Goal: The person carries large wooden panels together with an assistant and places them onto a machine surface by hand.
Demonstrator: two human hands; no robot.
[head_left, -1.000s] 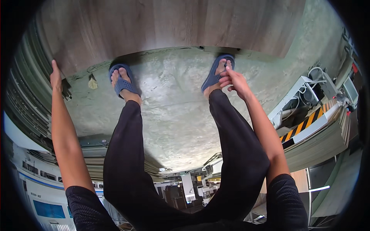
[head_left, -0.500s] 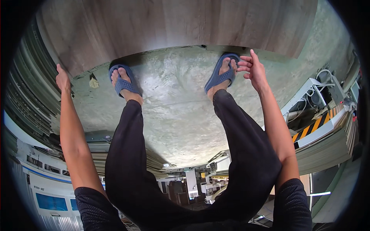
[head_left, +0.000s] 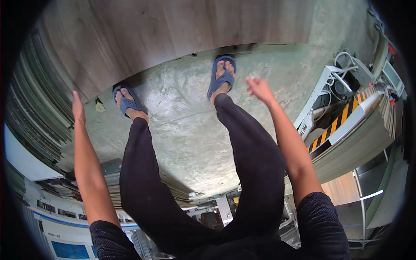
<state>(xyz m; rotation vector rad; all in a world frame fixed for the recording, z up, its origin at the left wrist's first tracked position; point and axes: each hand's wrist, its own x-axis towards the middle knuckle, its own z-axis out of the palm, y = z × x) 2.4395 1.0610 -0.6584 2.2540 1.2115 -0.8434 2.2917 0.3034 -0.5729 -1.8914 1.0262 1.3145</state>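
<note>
A large board with a brown wood-grain face stands in front of my feet, its lower edge near my toes. My left hand is beside the board's lower left corner, its fingers stretched out; it looks apart from the board or just at its edge, I cannot tell which. Out over the floor, right of my right foot, my right hand hangs free. Its fingers are loosely bent and slightly blurred, with nothing in them.
I stand in blue sandals on a concrete floor. Stacked boards line the left side. To the right are a white metal frame with cables, a black-and-yellow striped bar and more stacked panels.
My right hand has moved left and down, away from the board, and its fingers have curled more. My left hand has dropped lower beside the corner. The view has turned toward the right.
</note>
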